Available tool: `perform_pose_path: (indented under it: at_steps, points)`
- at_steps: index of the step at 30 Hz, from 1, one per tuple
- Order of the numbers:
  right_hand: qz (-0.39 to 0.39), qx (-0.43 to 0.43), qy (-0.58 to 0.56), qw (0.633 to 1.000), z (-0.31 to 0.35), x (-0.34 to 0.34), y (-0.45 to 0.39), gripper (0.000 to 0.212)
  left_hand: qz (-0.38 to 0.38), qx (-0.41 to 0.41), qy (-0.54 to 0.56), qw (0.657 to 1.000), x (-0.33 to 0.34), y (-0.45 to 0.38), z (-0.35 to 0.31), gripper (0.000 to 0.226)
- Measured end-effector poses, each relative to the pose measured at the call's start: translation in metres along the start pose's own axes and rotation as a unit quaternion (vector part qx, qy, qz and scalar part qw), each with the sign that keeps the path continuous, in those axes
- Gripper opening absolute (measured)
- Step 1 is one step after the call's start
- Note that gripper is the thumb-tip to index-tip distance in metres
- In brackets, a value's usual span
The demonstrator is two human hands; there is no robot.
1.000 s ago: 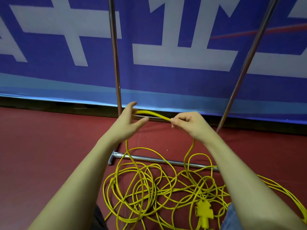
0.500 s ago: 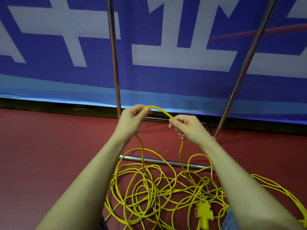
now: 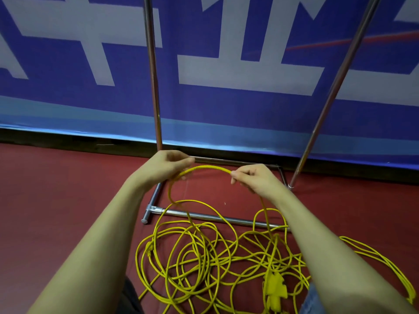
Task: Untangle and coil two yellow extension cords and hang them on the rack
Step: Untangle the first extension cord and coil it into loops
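A tangled heap of yellow extension cord lies on the red floor between my forearms. A yellow socket block rests in it at the lower right. My left hand grips a raised strand of the cord. My right hand pinches the same strand further along, so a short arc of cord spans between the hands. From each hand the cord drops down into the heap. The metal rack stands just behind, its base tube lying under the cords.
A blue and white banner hangs as a wall behind the rack. The rack's second upright slants at the right. More yellow cord trails off to the right edge. Bare red floor stretches left.
Both hands have drawn apart and dropped slightly, stretching a longer arc of cord between them. A new loop hangs from my left hand.
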State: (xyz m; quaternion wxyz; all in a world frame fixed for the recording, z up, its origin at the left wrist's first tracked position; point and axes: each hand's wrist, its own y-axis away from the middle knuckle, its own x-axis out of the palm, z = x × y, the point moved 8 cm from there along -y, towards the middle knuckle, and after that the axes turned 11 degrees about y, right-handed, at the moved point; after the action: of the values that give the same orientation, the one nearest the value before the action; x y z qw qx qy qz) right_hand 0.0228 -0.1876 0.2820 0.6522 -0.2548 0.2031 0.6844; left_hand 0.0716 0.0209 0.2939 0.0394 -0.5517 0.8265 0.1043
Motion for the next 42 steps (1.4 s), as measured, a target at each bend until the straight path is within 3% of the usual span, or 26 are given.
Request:
perform_pose_path:
  at_steps: [4, 6, 10, 16, 19, 22, 25, 29, 31, 34, 37, 42]
  points:
    - [0.026, -0.035, 0.008, 0.999, 0.025, 0.001, 0.000, 0.026, 0.079, 0.026, -0.081, 0.993, 0.027, 0.002, -0.008, 0.025]
    - [0.033, -0.043, -0.005, 0.999, 0.032, 0.004, -0.002, 0.026, 0.075, 0.063, -0.086, 0.991, 0.038, 0.003, -0.015, 0.025]
    - [0.047, -0.027, -0.083, 0.995, 0.027, 0.017, -0.005, 0.026, -0.047, 0.142, -0.042, 0.988, 0.026, 0.003, -0.034, 0.022]
    - [0.069, 0.072, -0.020, 0.995, -0.039, 0.019, 0.010, 0.028, -0.222, 0.149, 0.071, 0.961, -0.030, 0.002, -0.022, 0.025]
    - [-0.003, 0.083, -0.066, 0.994, -0.052, -0.003, 0.014, 0.020, -0.170, 0.082, 0.023, 0.982, -0.030, -0.004, -0.001, 0.022]
    - [-0.024, 0.076, -0.057, 0.995, -0.048, -0.013, 0.013, 0.024, -0.081, 0.041, -0.033, 0.995, -0.011, -0.009, 0.008, 0.020]
    - [0.001, 0.059, -0.048, 0.997, -0.030, -0.008, 0.010, 0.025, -0.046, 0.062, -0.087, 0.993, 0.006, -0.010, -0.001, 0.025]
    - [0.024, 0.008, -0.042, 0.999, 0.010, 0.003, 0.003, 0.023, 0.074, 0.079, -0.125, 0.986, 0.050, -0.004, -0.012, 0.027]
    - [0.021, -0.009, -0.050, 0.998, 0.019, 0.003, 0.001, 0.022, 0.088, 0.107, -0.112, 0.984, 0.062, -0.002, -0.018, 0.026]
    - [0.046, -0.002, -0.070, 0.996, 0.010, 0.008, 0.002, 0.023, -0.014, 0.146, -0.008, 0.989, 0.041, -0.003, -0.030, 0.026]
    - [0.054, 0.030, -0.072, 0.995, -0.021, 0.011, 0.006, 0.025, -0.129, 0.163, 0.093, 0.974, -0.001, -0.006, -0.026, 0.027]
    - [0.031, 0.032, -0.040, 0.998, -0.040, 0.005, 0.006, 0.022, -0.170, 0.138, 0.077, 0.973, -0.019, -0.011, -0.002, 0.030]
